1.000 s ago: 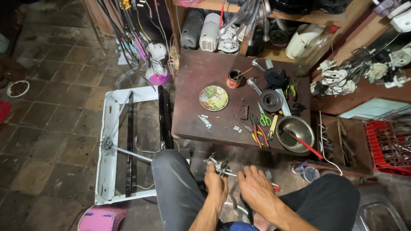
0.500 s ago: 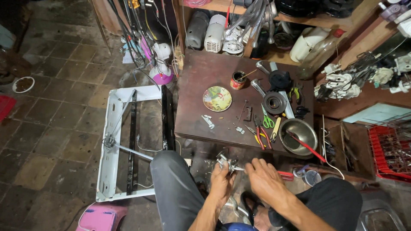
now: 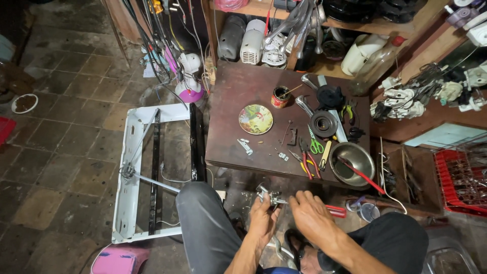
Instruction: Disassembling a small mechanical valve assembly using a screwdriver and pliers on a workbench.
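My left hand [image 3: 264, 220] grips a small metal part [image 3: 269, 197] with shiny fittings, held between my knees just below the front edge of the low brown table [image 3: 238, 96]. My right hand [image 3: 314, 218] is closed around a tool with a red handle [image 3: 336, 210], its tip at the metal part. Both hands are close together, almost touching.
On the table lie a round decorated plate [image 3: 255, 119], a small tin [image 3: 279, 96], a black ring [image 3: 323, 123], pliers and scissors [image 3: 309, 152], and a steel bowl [image 3: 351, 161]. A white frame [image 3: 133, 172] lies on the tiled floor at left. A pink stool [image 3: 119, 261] is below.
The view has shifted slightly; both hands have risen a little toward the table edge, still working on the metal part.
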